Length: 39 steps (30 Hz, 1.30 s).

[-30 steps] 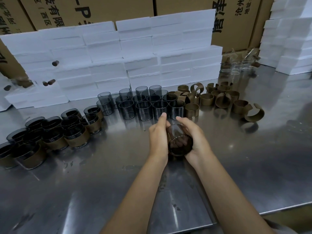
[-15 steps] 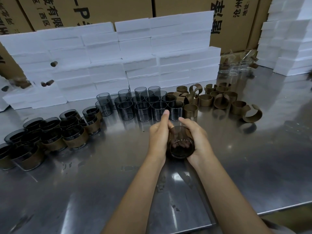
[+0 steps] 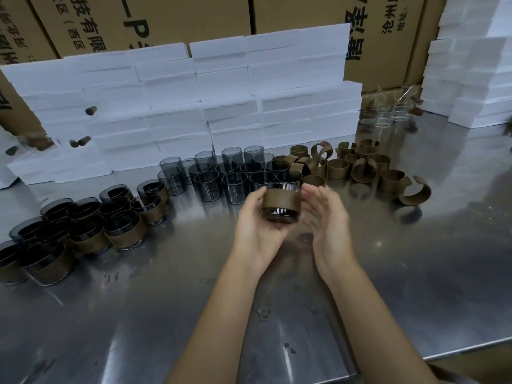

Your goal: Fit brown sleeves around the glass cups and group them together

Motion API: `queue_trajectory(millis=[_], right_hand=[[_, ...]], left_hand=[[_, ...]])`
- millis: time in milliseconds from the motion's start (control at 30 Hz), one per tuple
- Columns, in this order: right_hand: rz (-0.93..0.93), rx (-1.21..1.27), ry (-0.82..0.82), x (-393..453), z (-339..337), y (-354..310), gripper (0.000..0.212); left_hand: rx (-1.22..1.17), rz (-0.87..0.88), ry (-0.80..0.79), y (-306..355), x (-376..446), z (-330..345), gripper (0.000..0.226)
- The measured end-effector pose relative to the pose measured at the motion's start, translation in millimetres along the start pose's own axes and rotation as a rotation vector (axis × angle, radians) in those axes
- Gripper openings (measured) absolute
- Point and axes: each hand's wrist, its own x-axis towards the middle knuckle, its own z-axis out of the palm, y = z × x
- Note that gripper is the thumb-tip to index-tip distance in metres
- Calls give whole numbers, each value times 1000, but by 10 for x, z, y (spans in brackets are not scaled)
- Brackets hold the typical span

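My left hand holds a dark glass cup upright above the steel table, fingers curled round its side. A brown sleeve wraps the cup's middle. My right hand is beside the cup on its right, fingers straight and slightly apart from it. Several bare smoky cups stand in rows just behind. Loose brown sleeves lie in a pile to the right of them. Sleeved cups are grouped at the left.
White foam blocks are stacked like a wall behind the cups, with cardboard boxes behind them. More foam blocks stand at the back right. Clear glasses sit at the back. The table's front edge runs at lower right.
The cup was tipped with its mouth toward me and gripped by both hands; it is upright now with the sleeve showing. My right hand has let go and opened.
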Motion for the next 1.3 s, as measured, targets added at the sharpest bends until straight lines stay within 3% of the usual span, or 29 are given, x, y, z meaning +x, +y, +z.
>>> queue_trajectory(millis=[100,267,400,500,700,833,900,1033,1300], right_hand=[[72,-51,-82,-57,47,-1,32],[68,-213,-134,-97,139,-32,31],[-49,-377,-255,-145,105,113,44],[-113,-535,-237,-133,102,186,61],[-242,-707,-151,-126,86,242,73],[-196,-760,-155,-106,59,264,74],[-171,-805,-170,-110,51,265,80],[-147,-819,-125,-68,34,291,80],[-121,-828,-116,-27,-1,304,65]], left_hand=[[-204,-31,-37,89,-13,-63,36],[-290,7,-27,99,8,-99,33],[-229,12,-40,89,-2,-87,33],[-104,50,-18,68,11,-93,32],[403,227,105,12,5,-77,53],[808,421,236,-45,21,-116,65],[947,476,377,-41,51,-149,64],[1252,486,670,152,41,-282,61],[1954,388,993,721,-145,-589,51]])
